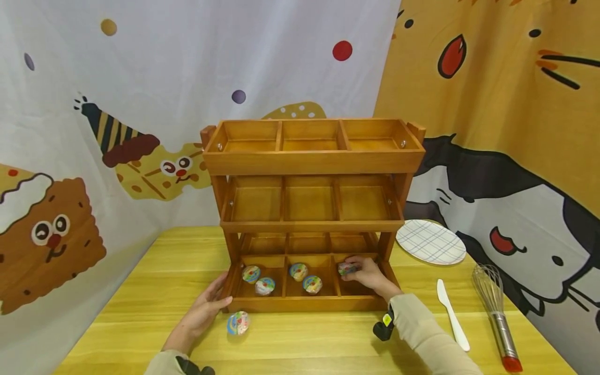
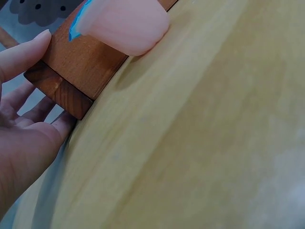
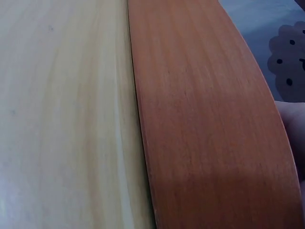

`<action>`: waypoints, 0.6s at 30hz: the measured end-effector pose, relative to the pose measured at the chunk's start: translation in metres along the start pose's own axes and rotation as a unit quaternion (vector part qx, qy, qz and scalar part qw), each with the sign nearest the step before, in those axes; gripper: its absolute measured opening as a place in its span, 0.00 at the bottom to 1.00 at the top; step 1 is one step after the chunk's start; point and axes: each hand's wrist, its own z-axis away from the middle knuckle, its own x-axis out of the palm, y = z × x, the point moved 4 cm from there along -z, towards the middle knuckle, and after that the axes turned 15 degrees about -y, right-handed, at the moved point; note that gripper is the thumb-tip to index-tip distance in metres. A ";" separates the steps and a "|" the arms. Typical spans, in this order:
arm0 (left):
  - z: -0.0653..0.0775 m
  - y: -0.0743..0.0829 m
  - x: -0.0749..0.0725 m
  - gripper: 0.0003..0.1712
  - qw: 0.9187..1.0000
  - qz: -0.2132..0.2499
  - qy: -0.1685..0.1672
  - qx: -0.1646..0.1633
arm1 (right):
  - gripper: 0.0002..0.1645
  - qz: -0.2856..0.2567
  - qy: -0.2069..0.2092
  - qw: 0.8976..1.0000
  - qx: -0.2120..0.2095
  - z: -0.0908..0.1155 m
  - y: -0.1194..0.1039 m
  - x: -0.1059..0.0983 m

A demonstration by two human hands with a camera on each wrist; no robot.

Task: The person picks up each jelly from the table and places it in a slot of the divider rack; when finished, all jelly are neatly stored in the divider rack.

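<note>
A three-tier wooden rack [image 1: 314, 162] stands on the table, each tier split into three compartments. In its bottom tier, two jelly cups [image 1: 264, 286] with printed lids lie in the left compartment and two more jelly cups [image 1: 312, 284] in the middle one. My right hand [image 1: 370, 274] reaches into the right compartment and pinches a jelly cup [image 1: 347, 268]; the right wrist view shows mostly the tier's front board [image 3: 209, 114]. At the bottom tier's left end, my left hand [image 1: 206, 307] holds the corner, thumb at the front. Close by, a pink jelly cup [image 2: 128, 24] sits on the table before the rack.
Right of the rack lie a checked white plate [image 1: 430, 241], a white plastic knife [image 1: 452, 315] and a whisk [image 1: 498, 317] with a red handle end. A cartoon-printed curtain [image 1: 281, 52] hangs behind the wooden table [image 1: 154, 281].
</note>
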 end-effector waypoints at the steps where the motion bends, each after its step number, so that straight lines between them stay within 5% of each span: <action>1: 0.000 0.000 0.000 0.43 1.000 0.000 -0.002 0.001 | 0.31 0.000 -0.001 1.000 -0.001 0.000 0.000 0.000; 12: -0.002 -0.002 -0.001 0.44 1.000 -0.008 -0.010 0.003 | 0.31 0.006 -0.001 1.000 -0.011 0.003 0.000 -0.003; 18: -0.002 -0.004 -0.003 0.42 1.000 -0.003 -0.006 0.007 | 0.28 0.015 0.060 0.998 -0.033 0.015 -0.013 -0.009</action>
